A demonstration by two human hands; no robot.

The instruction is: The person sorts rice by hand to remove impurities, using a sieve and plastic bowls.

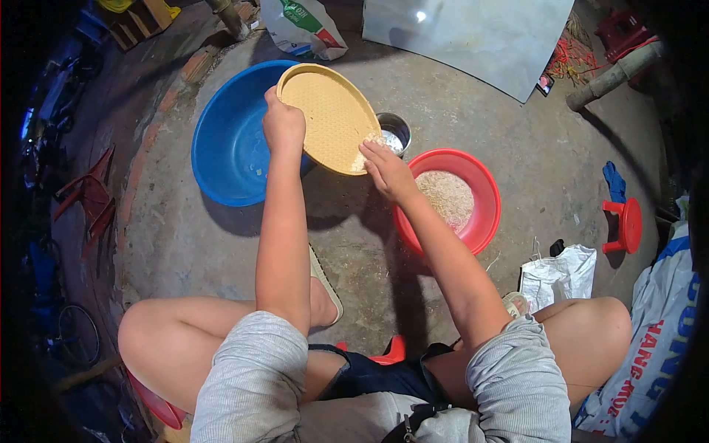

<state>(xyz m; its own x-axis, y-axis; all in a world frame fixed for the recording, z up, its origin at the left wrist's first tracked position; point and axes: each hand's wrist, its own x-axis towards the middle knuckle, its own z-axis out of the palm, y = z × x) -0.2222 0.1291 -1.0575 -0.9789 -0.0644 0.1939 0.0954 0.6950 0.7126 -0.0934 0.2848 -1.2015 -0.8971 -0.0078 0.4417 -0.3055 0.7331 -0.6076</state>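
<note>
My left hand is closed around the left rim of a round, yellow, shallow woven tray, which tilts down toward the right. At the tray's lower right edge, my right hand has its fingers stretched out over a small heap of pale grain. Just past that edge stands a metal pot with white contents, partly hidden by the tray. Left of and partly beneath the tray is a large blue basin. A red basin holding pale grain or husks sits below my right forearm.
A white sheet-like panel and a printed bag lie at the back. To the right are a red stool, a white sack and a large printed sack. A red chair lies at left.
</note>
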